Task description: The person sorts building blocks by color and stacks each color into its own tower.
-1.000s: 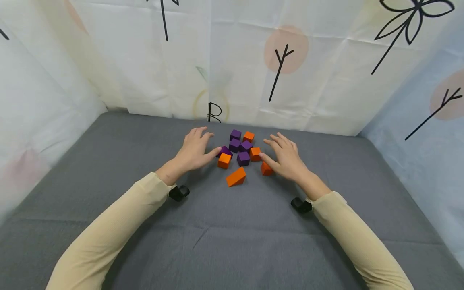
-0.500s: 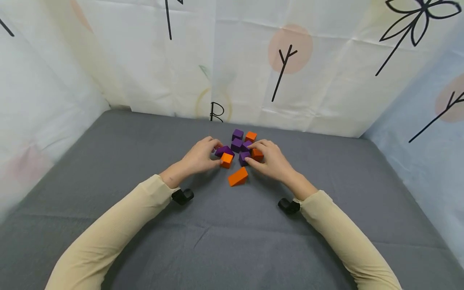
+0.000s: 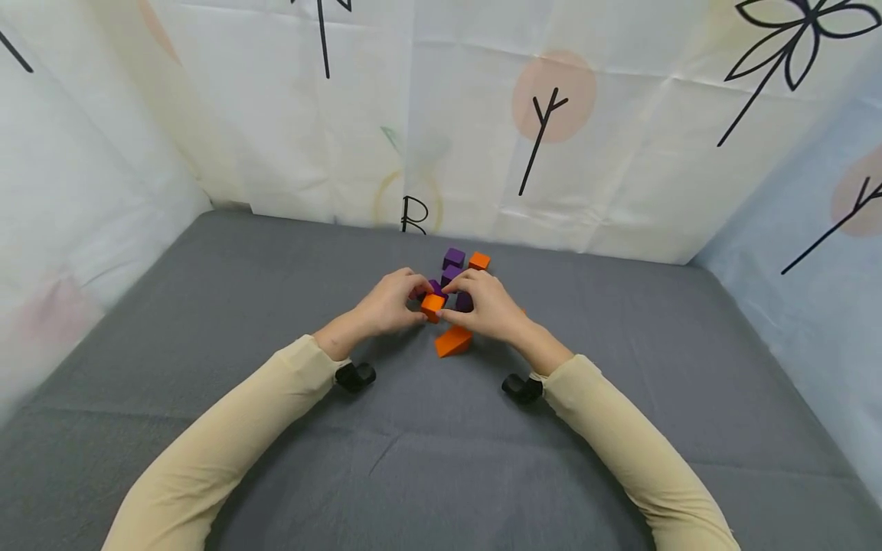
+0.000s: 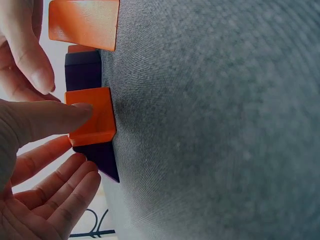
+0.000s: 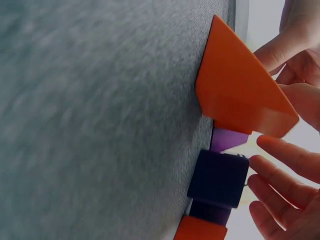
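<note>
My left hand (image 3: 390,302) and right hand (image 3: 485,306) face each other around an orange cube (image 3: 432,304) on the cloth. In the left wrist view the left thumb lies over that cube's near face, and the other left fingers reach loosely past its side by a purple triangular block (image 4: 102,157). The right hand's thumb and index tip stand close to the cube's right side; its other fingers (image 5: 280,175) are spread, gripping nothing visible. Just nearer lies an orange wedge (image 3: 452,342). A dark purple cube (image 3: 465,301) sits partly hidden under the right hand.
Behind the hands sit more purple cubes (image 3: 453,259) and an orange block (image 3: 478,261). Other blocks are mostly hidden by the right hand. Grey cloth (image 3: 386,474) covers the table, and printed white curtains (image 3: 468,153) stand at the back and sides.
Both hands have come inward from either side of the blocks. The right hand moved left across the purple cubes to the orange cube; the left thumb came to the cube. The blocks look unmoved.
</note>
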Demonstrator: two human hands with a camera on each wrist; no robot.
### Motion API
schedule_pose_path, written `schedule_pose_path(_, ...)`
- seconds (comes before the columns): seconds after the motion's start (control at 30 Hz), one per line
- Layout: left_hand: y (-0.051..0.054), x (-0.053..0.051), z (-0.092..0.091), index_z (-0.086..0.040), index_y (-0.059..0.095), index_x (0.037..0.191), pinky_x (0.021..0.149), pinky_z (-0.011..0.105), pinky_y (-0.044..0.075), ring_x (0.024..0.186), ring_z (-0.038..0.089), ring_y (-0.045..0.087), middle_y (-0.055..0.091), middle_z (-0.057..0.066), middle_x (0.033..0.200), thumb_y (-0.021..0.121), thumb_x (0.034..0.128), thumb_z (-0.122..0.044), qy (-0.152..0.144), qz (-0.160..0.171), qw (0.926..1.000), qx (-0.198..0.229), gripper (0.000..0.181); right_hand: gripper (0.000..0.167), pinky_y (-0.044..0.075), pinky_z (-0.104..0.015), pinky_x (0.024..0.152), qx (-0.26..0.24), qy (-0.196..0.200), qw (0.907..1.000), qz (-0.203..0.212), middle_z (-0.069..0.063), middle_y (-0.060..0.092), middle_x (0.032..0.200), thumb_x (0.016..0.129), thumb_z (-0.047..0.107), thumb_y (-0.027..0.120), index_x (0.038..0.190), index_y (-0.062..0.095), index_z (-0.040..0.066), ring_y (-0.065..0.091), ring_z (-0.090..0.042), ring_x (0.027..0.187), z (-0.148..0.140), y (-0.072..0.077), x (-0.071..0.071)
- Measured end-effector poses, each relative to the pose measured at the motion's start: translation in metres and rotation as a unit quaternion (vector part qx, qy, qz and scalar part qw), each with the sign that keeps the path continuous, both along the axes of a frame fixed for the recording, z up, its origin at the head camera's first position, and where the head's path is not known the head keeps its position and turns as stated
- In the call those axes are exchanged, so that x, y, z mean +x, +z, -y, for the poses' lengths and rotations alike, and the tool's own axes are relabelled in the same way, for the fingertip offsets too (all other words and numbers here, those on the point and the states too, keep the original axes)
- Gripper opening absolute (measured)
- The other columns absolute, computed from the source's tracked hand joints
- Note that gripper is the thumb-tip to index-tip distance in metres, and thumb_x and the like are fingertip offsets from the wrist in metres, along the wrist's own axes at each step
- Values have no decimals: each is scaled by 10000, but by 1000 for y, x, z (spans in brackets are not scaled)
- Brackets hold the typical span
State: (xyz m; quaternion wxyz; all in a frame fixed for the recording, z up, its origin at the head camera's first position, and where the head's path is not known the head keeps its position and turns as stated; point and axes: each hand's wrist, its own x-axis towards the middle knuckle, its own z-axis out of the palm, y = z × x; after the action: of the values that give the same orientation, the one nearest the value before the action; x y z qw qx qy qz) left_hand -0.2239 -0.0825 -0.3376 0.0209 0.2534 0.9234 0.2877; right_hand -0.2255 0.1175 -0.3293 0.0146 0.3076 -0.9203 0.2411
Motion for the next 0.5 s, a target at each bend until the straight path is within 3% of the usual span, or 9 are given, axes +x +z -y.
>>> schedule_pose_path(0.2,-2,-3,-3,8,627,1155,862,386,503,949,274,565,583,157,1043,751,812,-96,53,84,9999,-39,378,358,367,-531,1012,125,-69,9999,52,-145,625,1151,837,266,746,1093,693,22,529,-305,1111,5,-3,-2)
schedule_pose_path(0.5,-3,-8,-3,15,608,1118,883,369,529,946,260,615,651,158,1038,746,822,-68,152,544,9981,245,337,349,362,-541,1017,103,-109,9996,223,-147,662,1118,834,238,743,1101,695,18,556,-314,1073,5,-8,-7)
